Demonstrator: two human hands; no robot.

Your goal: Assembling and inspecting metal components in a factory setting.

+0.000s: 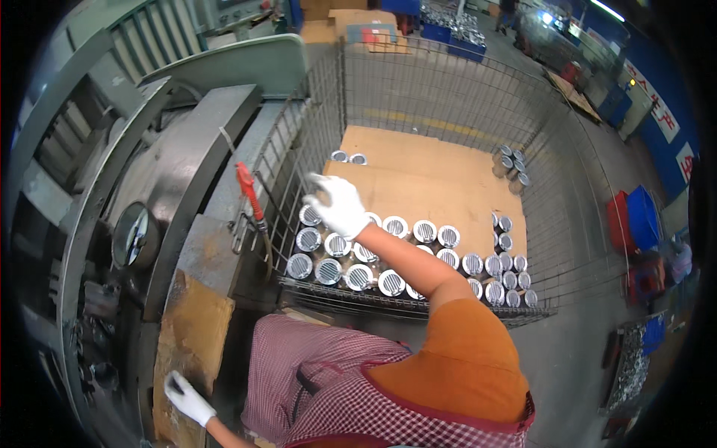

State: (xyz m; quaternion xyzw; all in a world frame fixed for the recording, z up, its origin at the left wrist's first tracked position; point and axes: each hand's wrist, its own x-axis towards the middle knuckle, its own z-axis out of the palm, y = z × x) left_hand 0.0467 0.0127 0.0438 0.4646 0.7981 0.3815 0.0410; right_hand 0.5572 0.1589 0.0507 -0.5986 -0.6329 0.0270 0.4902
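My right hand (343,207), in a white glove, reaches over a wire cage (280,160) at its left side. Its fingers are spread and slightly blurred, with nothing visible between them. Just below those fingers stands a metal cylinder (309,216) with a slotted round top. Several like it stand upright in rows along the near side, among them another slotted cylinder (328,271). My left hand (191,402), also gloved in white, is low at the left over a stained brown board (196,321). Its thumb and fingers are curved apart around a dark gap, and no held thing shows.
A cardboard sheet (418,168) lies inside the cage, with more cylinders (514,164) at its far right. A red air gun (248,190) hangs by the cage's left wall. Machinery with a round opening (136,235) stands left. Blue bins (644,216) are at the right.
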